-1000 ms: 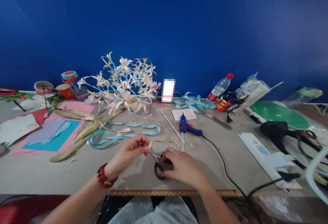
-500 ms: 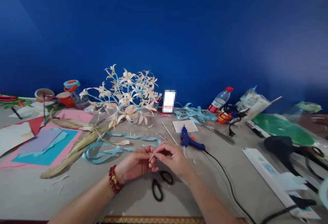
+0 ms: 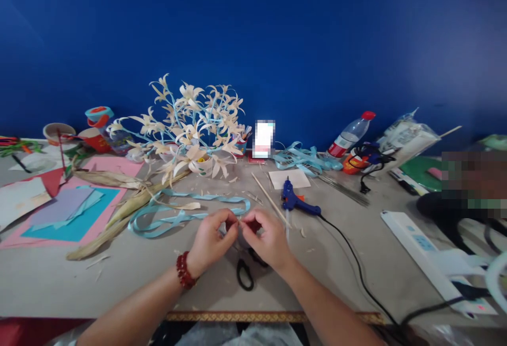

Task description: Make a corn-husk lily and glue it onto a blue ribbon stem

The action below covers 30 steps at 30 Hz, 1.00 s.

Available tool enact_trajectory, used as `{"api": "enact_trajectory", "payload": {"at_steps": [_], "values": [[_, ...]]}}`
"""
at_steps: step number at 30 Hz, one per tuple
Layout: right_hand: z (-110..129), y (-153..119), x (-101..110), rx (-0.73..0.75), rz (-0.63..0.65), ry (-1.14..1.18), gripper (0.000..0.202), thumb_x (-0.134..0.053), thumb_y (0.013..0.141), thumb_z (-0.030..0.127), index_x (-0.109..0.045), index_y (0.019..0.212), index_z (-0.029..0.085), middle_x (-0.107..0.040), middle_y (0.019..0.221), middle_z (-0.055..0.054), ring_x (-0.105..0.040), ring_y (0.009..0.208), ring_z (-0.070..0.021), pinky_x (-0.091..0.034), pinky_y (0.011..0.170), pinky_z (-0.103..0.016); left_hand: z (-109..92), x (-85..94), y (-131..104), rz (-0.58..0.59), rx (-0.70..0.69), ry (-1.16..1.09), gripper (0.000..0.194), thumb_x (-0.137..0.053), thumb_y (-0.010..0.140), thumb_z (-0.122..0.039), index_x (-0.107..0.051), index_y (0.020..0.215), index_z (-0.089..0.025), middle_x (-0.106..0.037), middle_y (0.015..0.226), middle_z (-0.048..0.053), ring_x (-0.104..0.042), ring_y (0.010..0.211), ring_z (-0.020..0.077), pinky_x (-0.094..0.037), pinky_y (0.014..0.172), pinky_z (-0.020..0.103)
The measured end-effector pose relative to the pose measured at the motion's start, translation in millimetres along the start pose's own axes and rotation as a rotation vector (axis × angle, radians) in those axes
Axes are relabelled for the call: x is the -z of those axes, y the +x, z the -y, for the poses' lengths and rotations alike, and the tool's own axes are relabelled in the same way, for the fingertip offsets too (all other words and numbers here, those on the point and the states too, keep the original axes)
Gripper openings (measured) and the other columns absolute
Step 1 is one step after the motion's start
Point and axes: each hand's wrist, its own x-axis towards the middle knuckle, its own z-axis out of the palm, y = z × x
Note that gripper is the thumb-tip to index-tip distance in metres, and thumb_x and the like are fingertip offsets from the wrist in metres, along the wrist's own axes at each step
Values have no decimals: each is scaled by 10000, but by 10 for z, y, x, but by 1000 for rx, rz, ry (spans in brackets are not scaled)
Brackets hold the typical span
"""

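Note:
My left hand (image 3: 213, 240), with a red bead bracelet (image 3: 185, 270) at its wrist, is closed in a pinch of thumb and forefinger. Opposite it, my right hand (image 3: 267, 237) pinches too, its fingertips almost meeting the left ones. What sits between the fingertips is too small to make out. Black-handled scissors (image 3: 252, 281) lie on the table beneath my hands, partly covered by the right one. A light blue ribbon (image 3: 146, 231) is looped just beyond my left hand. To the right of my right hand lies a blue glue gun (image 3: 301, 206).
Cream flowers on blue stems (image 3: 194, 119) stand behind the ribbon. Dried husks (image 3: 114, 224) and coloured paper (image 3: 67, 224) lie left. A thin stick (image 3: 269, 198) lies ahead. On the right are the gun's cord (image 3: 352, 248), a power strip (image 3: 415, 261) and a bottle (image 3: 350, 137).
My left hand has turned over from palm-up to knuckles-up. Both hands now meet tip to tip, and the thin pale strip seen between them earlier is hidden. The view has tilted down slightly.

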Motion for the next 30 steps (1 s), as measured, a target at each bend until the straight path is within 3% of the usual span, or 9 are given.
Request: {"api": "enact_trajectory", "payload": {"at_steps": [6,13,17,20,25,30], "values": [[8,-78,-53,98,-62,-68,96,-558,865,168,-553,781,215,-613,717,-9,-569,663,-162,-422,625,-271,17,-8,-22,-37,-56,108,158,-514,794,-120,-504,661,-204,-536,630,-22,-507,622,149,-394,628,256],[33,-99,-54,100,-173,51,97,-564,867,147,-570,795,211,-581,702,6,-546,603,-131,-437,586,-244,138,141,22,-118,-42,137,156,-469,824,-129,-534,703,-203,-561,652,-4,-528,631,165,-408,622,272],[29,-85,-60,75,-137,59,92,-567,869,163,-575,790,209,-589,701,7,-549,608,-133,-438,592,-248,74,143,6,6,-167,107,140,-504,852,-172,-620,926,-189,-656,821,44,-592,785,202,-447,741,319],[19,-80,-76,70,-122,34,101,-568,865,172,-567,771,208,-590,688,8,-551,607,-137,-437,596,-254,0,73,-1,51,-230,140,127,-511,851,-154,-632,854,-192,-652,753,37,-588,749,204,-441,756,342],[23,-88,-60,89,-124,7,89,-578,862,172,-575,781,210,-605,699,5,-564,616,-139,-444,605,-257,14,42,17,-11,-229,184,148,-535,831,-136,-626,736,-204,-658,676,21,-605,702,199,-452,759,352],[43,-78,-5,74,-239,75,100,-588,852,151,-579,775,214,-579,676,18,-538,574,-123,-436,564,-238,90,141,25,-126,-172,195,155,-527,840,-141,-653,777,-206,-702,747,39,-637,740,213,-466,757,363]]}}
